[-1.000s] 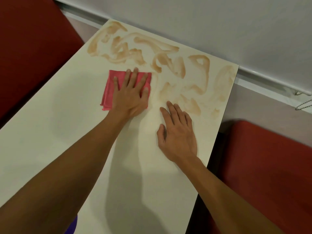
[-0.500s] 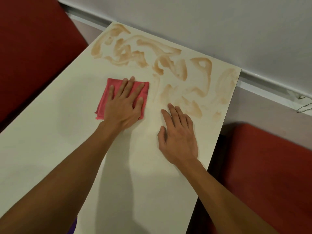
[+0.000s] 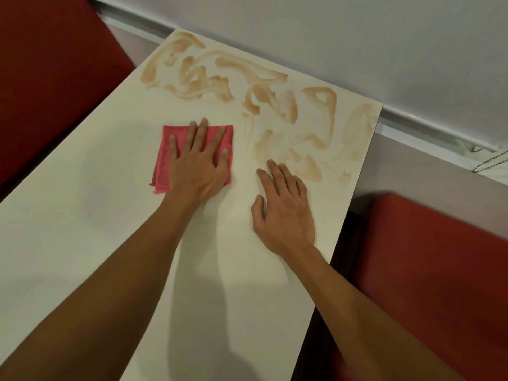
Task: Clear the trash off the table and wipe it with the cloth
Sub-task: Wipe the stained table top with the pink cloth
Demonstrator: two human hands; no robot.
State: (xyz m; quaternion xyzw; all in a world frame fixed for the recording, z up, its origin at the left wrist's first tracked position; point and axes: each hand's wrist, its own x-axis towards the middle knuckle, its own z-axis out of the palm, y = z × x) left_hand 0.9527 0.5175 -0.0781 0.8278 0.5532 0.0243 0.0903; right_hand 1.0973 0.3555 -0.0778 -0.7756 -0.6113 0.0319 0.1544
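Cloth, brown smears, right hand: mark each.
cloth [image 3: 163, 166], head view, uncovered edge past the little finger.
brown smears [image 3: 220, 89], head view, thick patch at the far end.
right hand [image 3: 286, 213], head view, back of hand.

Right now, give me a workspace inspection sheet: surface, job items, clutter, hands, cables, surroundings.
Surface: white table, brown smears across its far end; the near part looks clean.
Job's things: pink cloth, folded, flat on the table just short of the smears.
Clutter: nothing seen; no trash on the table.
Grippers: left hand presses flat on the cloth, fingers straight. Right hand lies flat on bare table beside the cloth, fingertips at the smear edge.
Cables: beaded chain at the right edge, off the table.
Surroundings: red seats on both sides; grey wall beyond the far end.
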